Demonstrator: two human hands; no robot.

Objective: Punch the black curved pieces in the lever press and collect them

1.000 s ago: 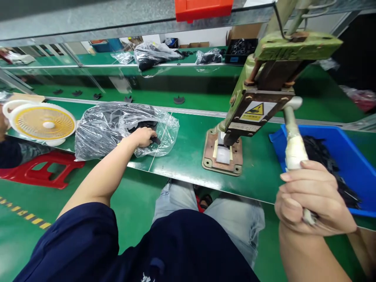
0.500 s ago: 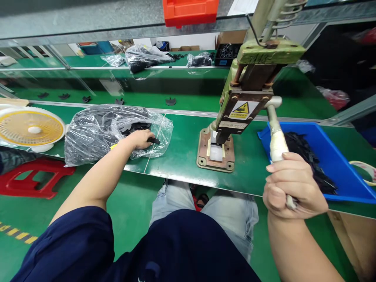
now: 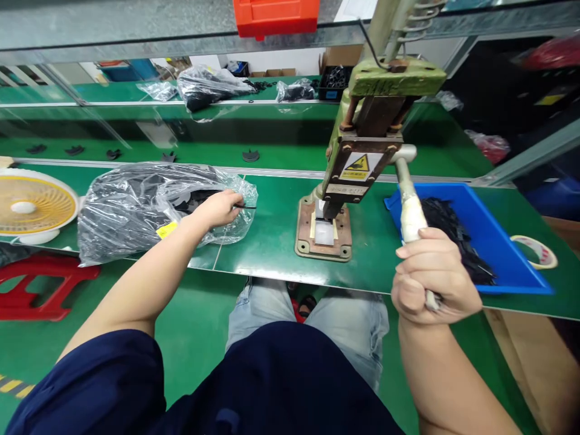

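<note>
My left hand (image 3: 220, 208) is closed on a thin black part (image 3: 246, 207) over the mouth of a clear plastic bag (image 3: 127, 205), which is full of black parts. With my right hand (image 3: 435, 275) I grip the taped lever (image 3: 411, 211) of a green hand press (image 3: 362, 157), fingers wrapped round its lower end. Under the press ram, a pale fixture block (image 3: 324, 232) sits on the brown base plate (image 3: 304, 226). Beyond my right hand stands a blue bin (image 3: 498, 226) with many black strip-like parts (image 3: 446, 226) in it.
At the left stands a fan (image 3: 34, 205). A tape roll (image 3: 534, 251) lies right of the bin. Several curved black pieces (image 3: 250, 155) rest on the green strip behind. An orange bin (image 3: 276, 17) hangs over the bench, and a red stool (image 3: 45, 284) is below left.
My left hand has lifted slightly up and away from the bag's contents with the black part. The right hand stays on the lever. The whole view has shifted a little.
</note>
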